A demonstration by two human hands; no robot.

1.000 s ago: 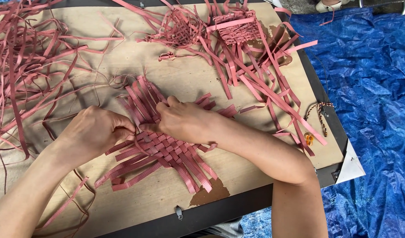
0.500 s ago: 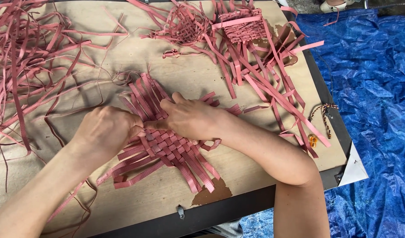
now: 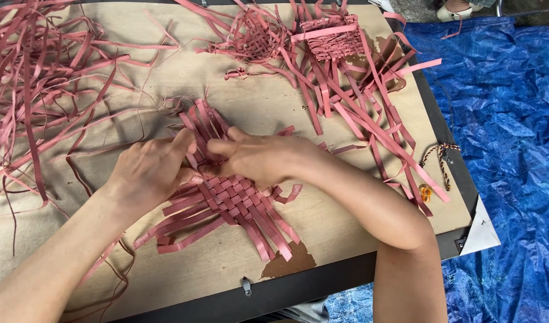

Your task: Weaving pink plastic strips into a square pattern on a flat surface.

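A flat woven mat of pink strips point(image 3: 235, 200) lies on the wooden board point(image 3: 226, 263), with loose strip ends fanning out on all sides. My left hand point(image 3: 152, 170) presses on the mat's left side, its fingers pinching strips near the weave's upper edge. My right hand point(image 3: 259, 157) rests on the mat's upper right, fingers meeting the left hand's over the strips.
A large tangle of loose pink strips point(image 3: 41, 90) covers the board's left. Two part-woven pink pieces point(image 3: 253, 39) point(image 3: 331, 42) with long strips lie at the back. A blue tarp point(image 3: 508, 149) spreads to the right. A small cord with an orange item point(image 3: 433, 173) lies near the right edge.
My hands have drawn closer together over the mat's upper part, and my fingers now meet on the strips. The mat has stayed in place.
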